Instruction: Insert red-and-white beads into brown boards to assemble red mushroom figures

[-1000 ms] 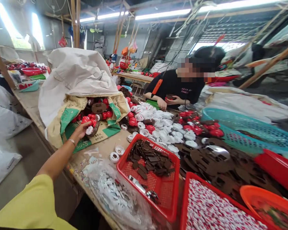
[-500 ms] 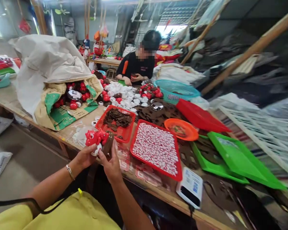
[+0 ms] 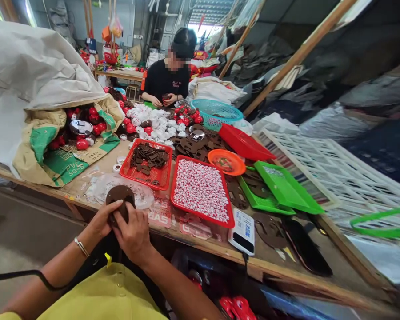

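Both hands meet close to the table's front edge around a toy figure (image 3: 120, 194), whose brown rounded side faces up. My left hand (image 3: 102, 218) is closed on its left side, thumb lying across the brown part. From the right, my right hand (image 3: 133, 229) grips it with bent fingers pressed on the brown surface. The rest of the toy is hidden by the fingers. Just beyond lies a crumpled clear plastic bag (image 3: 140, 195). A red basket (image 3: 168, 174) of flat brown pieces and a red tray (image 3: 231, 217) of small white-and-red pieces stand to the right.
A big sack (image 3: 65, 166) spills red and brown toys at left. White round parts (image 3: 156, 121) and flat brown pieces (image 3: 195, 146) are heaped behind the trays. Green trays (image 3: 291, 193), a white device (image 3: 242, 229) and a phone (image 3: 306, 249) lie right. A co-worker (image 3: 168, 80) sits opposite.
The toy has been turned over: its red figure side showed before, now its brown side faces up. My right hand's fingers have moved onto that brown part. The view has swung right.
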Tool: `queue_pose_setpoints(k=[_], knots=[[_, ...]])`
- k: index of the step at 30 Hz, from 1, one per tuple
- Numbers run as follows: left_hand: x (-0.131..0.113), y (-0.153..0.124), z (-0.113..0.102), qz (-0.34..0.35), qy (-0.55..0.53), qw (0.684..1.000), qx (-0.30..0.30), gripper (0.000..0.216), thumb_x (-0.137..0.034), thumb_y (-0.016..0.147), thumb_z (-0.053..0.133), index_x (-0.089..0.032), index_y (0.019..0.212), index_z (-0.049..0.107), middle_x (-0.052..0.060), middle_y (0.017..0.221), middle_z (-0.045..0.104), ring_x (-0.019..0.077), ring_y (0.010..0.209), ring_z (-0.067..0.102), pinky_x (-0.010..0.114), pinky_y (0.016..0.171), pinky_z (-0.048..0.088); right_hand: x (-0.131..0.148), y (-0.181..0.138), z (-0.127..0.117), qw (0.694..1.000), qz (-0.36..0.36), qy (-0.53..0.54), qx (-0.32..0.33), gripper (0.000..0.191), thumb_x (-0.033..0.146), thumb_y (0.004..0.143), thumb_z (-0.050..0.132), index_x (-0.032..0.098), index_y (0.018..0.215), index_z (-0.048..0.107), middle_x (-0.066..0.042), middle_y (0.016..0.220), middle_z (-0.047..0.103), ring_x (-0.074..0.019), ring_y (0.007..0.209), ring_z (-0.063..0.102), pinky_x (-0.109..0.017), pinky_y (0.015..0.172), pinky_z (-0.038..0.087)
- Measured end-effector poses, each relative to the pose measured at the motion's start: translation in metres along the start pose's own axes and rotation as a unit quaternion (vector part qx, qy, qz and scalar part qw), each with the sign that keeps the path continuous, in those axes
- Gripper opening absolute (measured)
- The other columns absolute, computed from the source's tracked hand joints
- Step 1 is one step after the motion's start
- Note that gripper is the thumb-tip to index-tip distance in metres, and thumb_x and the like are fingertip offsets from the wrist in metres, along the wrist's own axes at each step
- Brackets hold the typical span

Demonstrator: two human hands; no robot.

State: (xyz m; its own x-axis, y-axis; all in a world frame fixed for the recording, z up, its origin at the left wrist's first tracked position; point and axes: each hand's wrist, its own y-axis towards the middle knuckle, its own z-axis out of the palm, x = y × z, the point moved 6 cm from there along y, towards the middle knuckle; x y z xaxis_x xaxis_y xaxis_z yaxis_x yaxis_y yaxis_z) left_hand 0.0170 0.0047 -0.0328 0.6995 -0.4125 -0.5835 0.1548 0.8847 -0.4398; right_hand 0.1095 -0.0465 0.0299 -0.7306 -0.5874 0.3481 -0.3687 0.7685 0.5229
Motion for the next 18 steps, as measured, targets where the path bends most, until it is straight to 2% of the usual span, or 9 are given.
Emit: queue_pose_setpoints(k=[2,4,5,7,9,11,14,18], knots=[[-0.002,0.003,-0.016,-0.040,-0.017,0.998,-0.039,0.016,-0.012,0.071,0.071,-0.011,0.086,0.070,0.008,0.081,0.073,0.0195,0.068,0.068,0.029,0.068,0.058,-0.015,0.003,-0.010,0.992,-0.041,0.106,0.052,0.036,0.034,0.086,0.064,0.031,0.121,0.067,-0.011,0.134,0.057,-0.0280,0.101,0.060,-0.048,0.088,0.049],[-0.008,0.004,-0.028,-0.065,-0.040,0.995,-0.060,0.021,-0.015,0.077,0.064,-0.012,0.097,0.069,0.010,0.085,0.074,0.0236,0.072,0.071,0.037,0.069,0.060,-0.060,0.009,-0.041,0.979,-0.026,0.195,0.050,0.027,0.033,0.090,0.059,0.033,0.113,0.071,-0.005,0.128,0.062,-0.0217,0.101,0.063,-0.039,0.090,0.051],[-0.012,0.005,-0.033,-0.069,-0.052,0.994,-0.069,0.025,-0.016,0.080,0.061,-0.013,0.103,0.068,0.011,0.089,0.074,0.0254,0.076,0.071,0.040,0.070,0.061,-0.095,0.012,-0.062,0.979,0.032,0.201,0.013,0.026,0.032,0.091,0.056,0.032,0.111,0.072,-0.004,0.125,0.065,-0.0210,0.106,0.063,-0.038,0.093,0.050],[-0.019,0.005,-0.039,-0.070,-0.068,0.992,-0.083,0.030,-0.016,0.083,0.056,-0.015,0.111,0.066,0.011,0.093,0.074,0.0265,0.081,0.072,0.043,0.073,0.061,-0.174,0.012,-0.100,0.973,0.189,0.122,-0.046,0.027,0.033,0.091,0.054,0.027,0.110,0.073,-0.005,0.116,0.069,-0.0219,0.109,0.062,-0.039,0.098,0.047],[-0.021,0.007,-0.040,-0.069,-0.073,0.991,-0.087,0.032,-0.016,0.085,0.055,-0.016,0.115,0.065,0.011,0.093,0.074,0.0259,0.081,0.072,0.042,0.073,0.061,-0.244,0.002,-0.118,0.933,0.361,0.004,0.002,0.026,0.032,0.087,0.057,0.023,0.105,0.074,-0.007,0.110,0.072,-0.0228,0.106,0.063,-0.038,0.098,0.047],[-0.018,0.008,-0.037,-0.080,-0.071,0.991,-0.079,0.033,-0.017,0.085,0.056,-0.016,0.117,0.063,0.011,0.094,0.073,0.0271,0.083,0.072,0.046,0.076,0.061,-0.286,-0.004,-0.119,0.908,0.417,-0.027,0.038,0.022,0.027,0.080,0.065,0.018,0.097,0.076,-0.011,0.101,0.074,-0.0256,0.102,0.065,-0.038,0.097,0.047],[-0.009,0.010,-0.029,-0.102,-0.060,0.991,-0.070,0.033,-0.018,0.084,0.060,-0.014,0.117,0.063,0.012,0.097,0.073,0.0293,0.085,0.071,0.053,0.080,0.059,-0.308,-0.003,-0.096,0.901,0.428,-0.020,0.065,0.022,0.017,0.073,0.068,0.016,0.093,0.077,-0.011,0.101,0.075,-0.0245,0.103,0.065,-0.034,0.097,0.045],[-0.007,0.010,-0.021,-0.098,-0.044,0.991,-0.085,0.030,-0.015,0.082,0.065,-0.013,0.112,0.065,0.012,0.095,0.074,0.0258,0.081,0.072,0.047,0.080,0.060,-0.313,0.002,-0.076,0.897,0.435,0.016,0.074,0.023,0.010,0.070,0.064,0.018,0.088,0.077,-0.007,0.099,0.076,-0.0225,0.098,0.066,-0.030,0.093,0.047]])
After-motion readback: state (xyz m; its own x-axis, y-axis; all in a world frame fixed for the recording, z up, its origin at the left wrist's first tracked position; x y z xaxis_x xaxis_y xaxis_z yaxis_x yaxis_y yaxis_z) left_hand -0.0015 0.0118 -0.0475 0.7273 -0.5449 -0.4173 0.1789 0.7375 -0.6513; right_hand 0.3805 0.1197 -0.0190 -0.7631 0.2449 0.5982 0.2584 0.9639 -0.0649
